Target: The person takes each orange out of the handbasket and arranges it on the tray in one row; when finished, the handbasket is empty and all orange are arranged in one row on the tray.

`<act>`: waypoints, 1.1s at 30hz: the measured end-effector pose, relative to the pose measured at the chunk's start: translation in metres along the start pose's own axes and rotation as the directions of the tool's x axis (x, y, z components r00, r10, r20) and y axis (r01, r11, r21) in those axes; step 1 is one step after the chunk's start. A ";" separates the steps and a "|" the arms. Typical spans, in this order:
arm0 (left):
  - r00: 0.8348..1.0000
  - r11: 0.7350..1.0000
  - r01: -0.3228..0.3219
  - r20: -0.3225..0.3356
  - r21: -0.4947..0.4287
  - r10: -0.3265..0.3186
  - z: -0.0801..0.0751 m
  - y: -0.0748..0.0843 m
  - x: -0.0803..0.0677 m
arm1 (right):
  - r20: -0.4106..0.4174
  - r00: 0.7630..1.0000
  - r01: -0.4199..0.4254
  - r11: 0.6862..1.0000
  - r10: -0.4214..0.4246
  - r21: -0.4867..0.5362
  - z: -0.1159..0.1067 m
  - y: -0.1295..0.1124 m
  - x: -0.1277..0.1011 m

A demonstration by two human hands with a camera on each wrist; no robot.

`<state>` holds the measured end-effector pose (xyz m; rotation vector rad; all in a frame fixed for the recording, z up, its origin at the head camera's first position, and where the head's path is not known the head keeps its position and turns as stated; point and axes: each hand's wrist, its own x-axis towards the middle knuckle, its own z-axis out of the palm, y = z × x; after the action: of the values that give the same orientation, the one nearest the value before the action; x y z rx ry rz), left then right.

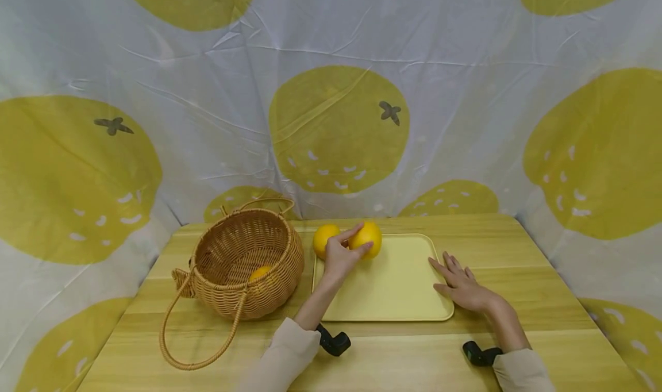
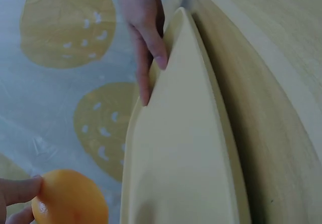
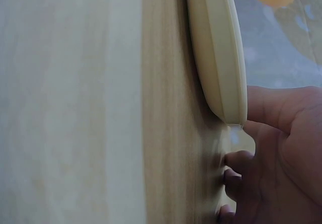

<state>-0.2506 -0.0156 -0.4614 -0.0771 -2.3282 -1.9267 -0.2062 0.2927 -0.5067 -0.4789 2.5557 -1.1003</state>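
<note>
Orange (image 1: 371,235) is up over the far-left part of the tray (image 1: 398,283), apart from it in both wrist views. L hand (image 1: 338,260) has it pinched btw thumb & fingers, tips on opposite sides; prob. the right hold, since round fruit can squirt out if squeezed off-ctr. R hand (image 1: 462,285) grasps nothing: fingers spread, loose, touching the tray's R rim. Good support IMO, as light contact there should stop the tray sliding on the surface (image 1: 558,300); pressing hard might tip it. Mind the 2nd orange (image 1: 322,239) close on the left, by the tray's corner: a knuckle could nudge it, & can't tell if L hand already touches it. Basket (image 1: 287,288) w/ a 3rd orange (image 1: 260,273) inside is left of the tray. Any set-down s/b slow, fingers releasing only once the fruit's supported.
</note>
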 end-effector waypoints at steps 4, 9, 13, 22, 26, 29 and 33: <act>1.000 1.000 0.025 -0.006 -0.001 -0.025 0.010 -0.009 0.000 | -0.009 0.999 0.041 0.999 -0.041 0.017 0.000 0.003 0.000; 0.999 0.999 0.032 -0.008 -0.010 -0.032 0.016 -0.014 0.002 | -0.020 0.998 0.055 0.998 -0.055 0.006 0.001 0.004 0.001; 0.998 0.999 0.042 -0.039 0.016 -0.041 0.019 -0.019 0.006 | -0.011 1.000 0.010 1.000 -0.011 -0.006 0.000 0.001 0.002; 0.994 0.988 0.031 -0.109 0.154 -0.015 0.027 -0.021 0.008 | -0.012 1.000 0.004 1.000 -0.004 0.003 0.001 0.000 0.001; 0.997 0.949 -0.030 -0.059 0.313 0.051 0.029 -0.017 0.004 | -0.024 0.999 0.049 0.999 -0.049 0.014 0.003 0.006 0.000; 0.995 0.919 -0.087 -0.016 0.385 0.101 0.030 -0.016 0.001 | -0.025 0.997 0.071 0.997 -0.070 0.022 0.002 0.008 -0.001; 0.989 0.900 -0.137 0.014 0.415 0.144 0.030 -0.017 0.000 | -0.015 0.999 0.031 0.999 -0.031 0.012 0.001 0.005 -0.001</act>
<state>-0.2542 0.0104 -0.4835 -0.1827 -2.5839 -1.3270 -0.2060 0.2964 -0.5110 -0.5105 2.5610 -1.1331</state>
